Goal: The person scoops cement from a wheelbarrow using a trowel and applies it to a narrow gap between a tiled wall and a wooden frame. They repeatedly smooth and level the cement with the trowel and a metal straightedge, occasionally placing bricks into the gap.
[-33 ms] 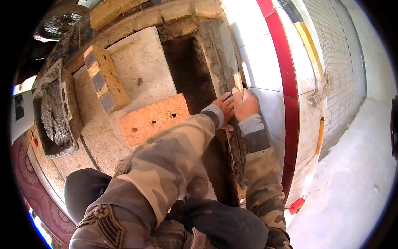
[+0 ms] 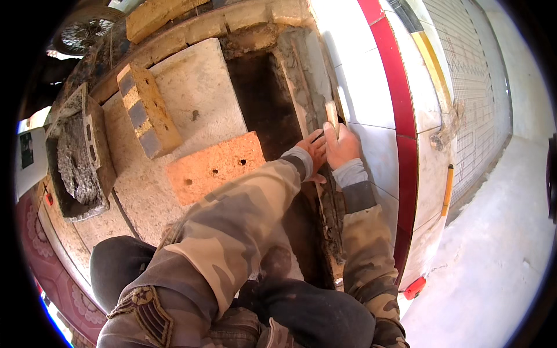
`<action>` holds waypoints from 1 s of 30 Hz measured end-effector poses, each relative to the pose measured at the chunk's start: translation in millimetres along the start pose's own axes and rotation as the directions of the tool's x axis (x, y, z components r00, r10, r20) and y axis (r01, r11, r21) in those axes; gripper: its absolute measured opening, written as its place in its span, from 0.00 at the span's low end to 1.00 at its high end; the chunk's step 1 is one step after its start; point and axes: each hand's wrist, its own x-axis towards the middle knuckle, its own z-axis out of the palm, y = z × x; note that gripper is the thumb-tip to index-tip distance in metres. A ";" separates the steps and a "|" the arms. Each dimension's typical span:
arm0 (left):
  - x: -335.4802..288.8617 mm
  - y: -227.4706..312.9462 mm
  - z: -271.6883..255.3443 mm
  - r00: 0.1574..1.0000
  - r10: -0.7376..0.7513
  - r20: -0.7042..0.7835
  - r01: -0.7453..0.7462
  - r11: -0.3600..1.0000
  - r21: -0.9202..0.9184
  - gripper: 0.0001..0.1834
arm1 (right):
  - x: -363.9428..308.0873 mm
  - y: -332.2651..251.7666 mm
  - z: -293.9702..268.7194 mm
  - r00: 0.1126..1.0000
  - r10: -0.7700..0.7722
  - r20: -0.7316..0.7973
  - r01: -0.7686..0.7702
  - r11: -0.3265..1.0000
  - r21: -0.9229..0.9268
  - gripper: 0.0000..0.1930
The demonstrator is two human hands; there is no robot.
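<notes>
My right hand (image 2: 343, 146) is closed around the pale wooden handle (image 2: 331, 112) of a tool, with the thumb along it. The tool's working end is hidden, so its kind does not show. Close beside it, my left hand (image 2: 314, 152) rests with fingers apart on the ledge of wet grey mortar (image 2: 307, 66), holding nothing visible. This ledge runs between a dark, deep trench (image 2: 264, 95) and the white tiled wall (image 2: 371, 87). An orange brick (image 2: 216, 167) with holes lies left of my left forearm, on a concrete slab (image 2: 194, 75).
A yellow brick with dark patches (image 2: 148, 110) lies on the slab. Farther left stands a black trough of grey mortar (image 2: 78, 159). Another yellow brick (image 2: 159, 17) sits at the far edge. A red band (image 2: 394, 87) crosses the tiles, and a small red object (image 2: 414, 287) lies at right.
</notes>
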 end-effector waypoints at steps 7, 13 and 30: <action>-0.2 1.8 -1.2 1.000 -0.015 0.005 0.015 0.999 0.041 0.55 | 5.1 18.1 3.3 0.999 -0.014 0.047 0.017 0.998 -0.061 0.21; 3.0 -0.3 9.4 0.998 0.008 -0.057 -0.007 1.000 0.017 0.55 | 10.1 17.1 8.3 0.997 -0.068 0.024 0.070 0.991 -0.118 0.21; 1.7 0.7 0.5 1.000 -0.012 0.004 0.012 1.000 -0.002 0.55 | 0.5 29.0 9.2 0.999 -0.043 0.006 0.044 0.991 -0.123 0.21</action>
